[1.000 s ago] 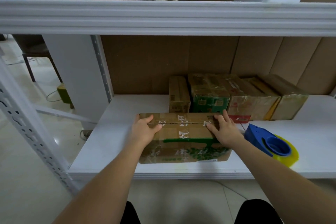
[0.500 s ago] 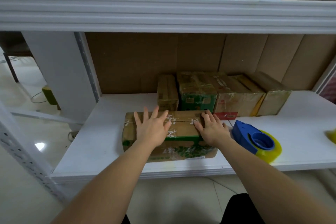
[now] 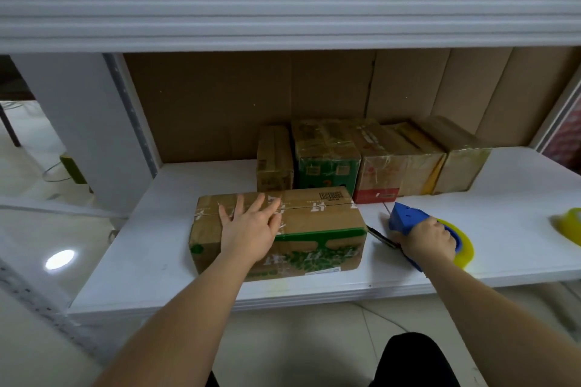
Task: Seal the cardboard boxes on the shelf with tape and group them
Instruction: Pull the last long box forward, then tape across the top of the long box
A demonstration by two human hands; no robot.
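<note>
Brown cardboard makes the box that sits near the front edge of the white shelf. The left hand lies flat on top of it, fingers straight and spread, pressing it down. A moment ago both hands were on this box. Now the right hand has left it and wraps its fingers round the blue tape dispenser, which rests on the shelf just beside the box's right end. The yellow tape roll sits in the dispenser behind the hand.

That change likely means taping comes next. The flaps meet in a line along the top, and some tape already seems to run there, but it is hard to be sure how well it is closed.

Four more boxes stand in a back row, tight together against the cardboard wall, and they look taped already. The front box nearly touches that row. Bare shelf lies to its left and far right, so it has room to slide. Another tape roll lies at the far right. The upper shelf beam hangs low, so the hands cannot lift high.
</note>
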